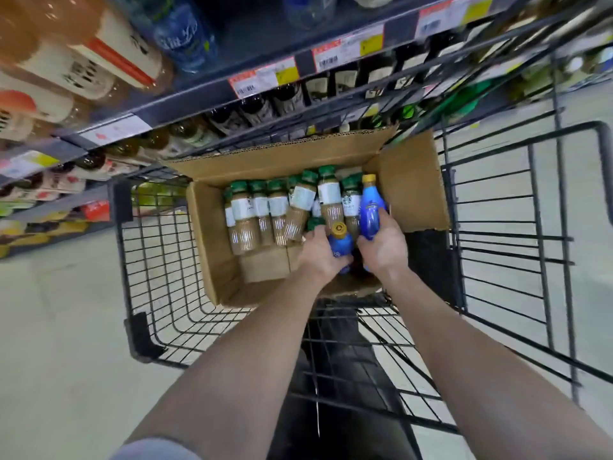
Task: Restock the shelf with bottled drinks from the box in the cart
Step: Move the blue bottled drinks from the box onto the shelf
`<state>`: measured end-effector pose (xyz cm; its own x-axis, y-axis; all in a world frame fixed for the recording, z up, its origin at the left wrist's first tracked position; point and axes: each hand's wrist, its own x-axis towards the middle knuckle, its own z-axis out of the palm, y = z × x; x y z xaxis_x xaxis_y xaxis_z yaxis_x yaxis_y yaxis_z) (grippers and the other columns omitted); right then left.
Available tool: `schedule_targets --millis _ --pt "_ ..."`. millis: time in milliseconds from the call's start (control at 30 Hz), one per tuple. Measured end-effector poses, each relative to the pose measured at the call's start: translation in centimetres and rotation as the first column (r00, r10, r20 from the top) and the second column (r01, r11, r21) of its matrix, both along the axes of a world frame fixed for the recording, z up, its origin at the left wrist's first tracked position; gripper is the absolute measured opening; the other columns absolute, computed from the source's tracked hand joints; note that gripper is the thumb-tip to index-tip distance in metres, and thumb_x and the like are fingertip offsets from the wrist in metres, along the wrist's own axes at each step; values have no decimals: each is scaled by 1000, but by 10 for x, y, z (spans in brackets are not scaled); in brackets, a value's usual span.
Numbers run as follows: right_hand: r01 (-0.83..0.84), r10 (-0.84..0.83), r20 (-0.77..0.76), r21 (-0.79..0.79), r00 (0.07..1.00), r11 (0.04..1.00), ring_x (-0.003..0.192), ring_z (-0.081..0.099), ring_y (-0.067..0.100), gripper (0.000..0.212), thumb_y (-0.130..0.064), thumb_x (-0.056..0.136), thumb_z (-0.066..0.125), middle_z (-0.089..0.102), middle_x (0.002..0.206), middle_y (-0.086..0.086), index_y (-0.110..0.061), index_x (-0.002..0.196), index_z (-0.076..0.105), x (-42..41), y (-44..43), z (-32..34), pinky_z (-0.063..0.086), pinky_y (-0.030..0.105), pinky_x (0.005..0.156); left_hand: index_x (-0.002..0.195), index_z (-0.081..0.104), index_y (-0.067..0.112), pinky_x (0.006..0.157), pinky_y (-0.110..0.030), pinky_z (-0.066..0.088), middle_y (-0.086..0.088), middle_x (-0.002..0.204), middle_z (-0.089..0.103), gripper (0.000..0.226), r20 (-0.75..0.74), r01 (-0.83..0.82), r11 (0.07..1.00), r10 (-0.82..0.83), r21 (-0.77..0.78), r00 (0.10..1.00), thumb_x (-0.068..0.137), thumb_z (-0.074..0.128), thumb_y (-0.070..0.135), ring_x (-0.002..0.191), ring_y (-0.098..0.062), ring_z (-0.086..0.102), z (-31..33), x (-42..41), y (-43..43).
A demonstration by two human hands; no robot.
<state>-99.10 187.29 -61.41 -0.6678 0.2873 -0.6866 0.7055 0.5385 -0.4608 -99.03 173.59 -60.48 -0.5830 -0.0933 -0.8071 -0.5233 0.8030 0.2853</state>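
Seen from the head camera, a black wire shopping cart (117, 200) stands on the pale floor (49, 327) with its far end against a dark metal store shelf (199, 91). The shelf's front edges carry red, white and yellow price tags (262, 79), and dark bottles with pale labels (258, 109) stand in rows behind them. An open brown cardboard box (282, 161) sits at the far end of the cart basket, its flaps folded outward. Along the box's far wall, from the left side almost to the right, is a cluster of light-brown coffee drink bottles with green caps and white labels (245, 224), some upright and some leaning on one another. At the near right corner of the box, both hands reach in. The left hand (320, 252) has its fingers curled round a small blue plastic bottle with a gold cap (340, 244), whose cap shows just above the hand. The right hand (386, 247) grips a taller blue bottle with a yellow cap (370, 207) by its lower half, with the cap pointing toward the far right corner of the box. The two blue bottles are just beside each other, and the two hands are close together. Bare cardboard shows at the near left of the box floor.
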Motion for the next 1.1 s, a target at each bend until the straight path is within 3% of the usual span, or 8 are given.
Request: schedule_targets --millis 133,267,467,600,667,767,933,1100 --pt "20 -17 -63 48 998 999 125 55 31 72 -7 79 71 60 135 13 -10 147 48 -4 5 -10 43 38 110 133 47 15 108 -44 44 -11 133 52 93 1 43 999 -43 -33 999 62 90 57 127 -32 50 -32 3 9" --pt "14 -3 -95 114 996 993 117 57 31 67 -10 76 73 62 124 13 -11 140 52 -7 2 -19 43 35 101 132 46 14 109 -43 41 -10 132 55 90 -75 -5 1000 3 -29 997 62 94 44 127 -31 49 -47 9 7" --pt "106 -87 -133 148 987 983 115 56 37 69 -15 78 74 58 126 16 -7 143 52 -7 -6 -30 43 39 105 114 47 24 98 -44 52 -5 118 65 74 -167 -336 934 353 121 921 60 94 40 110 -26 62 -57 29 -3" --pt "181 -183 -101 -25 978 983 96 60 22 59 -5 83 70 60 112 12 -12 141 59 -8 -9 -34 48 35 101 120 51 21 90 -39 59 -2 110 70 77 -185 -516 812 570 273 800 60 95 38 96 -12 71 -56 34 -12" --pt "106 -108 -87 -24 990 994 96 58 22 60 -8 82 75 54 108 8 -14 139 60 -8 -13 -39 48 37 102 120 52 14 79 -21 57 0 102 69 67 -191 -522 790 594 321 781 69 94 20 81 6 67 -51 29 -18" --pt "-40 43 -83 44 996 998 116 52 31 67 -27 76 84 52 114 10 -14 137 60 -7 -18 -44 42 37 109 118 51 18 71 -9 49 3 100 70 60 -220 -485 789 586 378 780 74 91 12 74 12 63 -50 20 -30" --pt "-114 114 7 106 993 988 117 51 31 73 -54 71 85 53 119 13 -15 127 62 -7 -17 -48 39 32 100 108 55 30 81 -22 56 15 94 71 54 -188 -487 784 583 385 790 71 92 19 81 4 69 -47 11 -48" --pt "7 -10 55 46 998 999 110 59 29 76 -50 70 88 52 121 8 -14 130 58 -9 -30 -49 52 42 98 113 56 22 66 -8 49 15 91 68 51 -143 -493 758 594 427 791 77 89 10 68 13 63 -42 9 -61"
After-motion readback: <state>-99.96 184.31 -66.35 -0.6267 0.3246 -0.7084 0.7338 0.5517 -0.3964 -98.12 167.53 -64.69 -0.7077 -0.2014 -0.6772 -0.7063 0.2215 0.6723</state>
